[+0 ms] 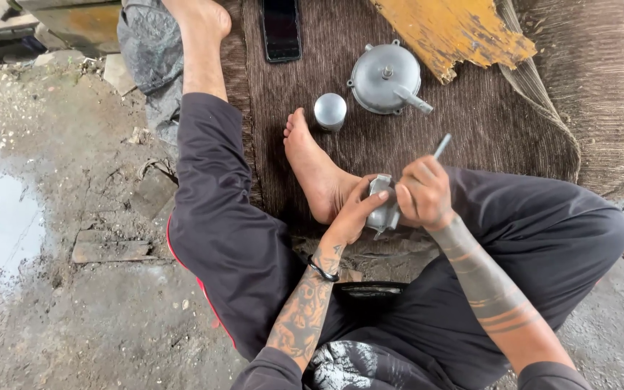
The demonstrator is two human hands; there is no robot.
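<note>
The small grey metal part point(383, 206) sits between your two hands, held above your lap just in front of your right foot point(317, 170). Its exact form is partly hidden by your fingers; a lighter top edge and a rounded lower body are all that show.

Your left hand point(355, 213) grips the part from its left side, thumb across the front face and fingers wrapped behind. Your right hand point(424, 193) presses against the part's right side and is closed around a thin grey rod-like tool point(442, 146), whose free end sticks up and away from the knuckles. Whether the tool's lower end touches the part cannot be told; the hand covers it. The two hands are together, both meeting on the part.

You are seated cross-legged in dark trousers point(240, 238). A black ring band point(322, 272) sits on your left wrist.

Beyond your foot, on the brown ribbed cloth point(485, 123), lie a small silver cylindrical cap point(330, 110) near your toes and a larger round grey metal cover with a side spout point(388, 78), well apart from your hands. A dark phone point(282, 29) lies at the cloth's far edge. A yellow, chipped board point(453, 29) rests on the cloth's far right. Wet, gritty ground point(59, 253) with a puddle point(1, 217) lies to your left.
</note>
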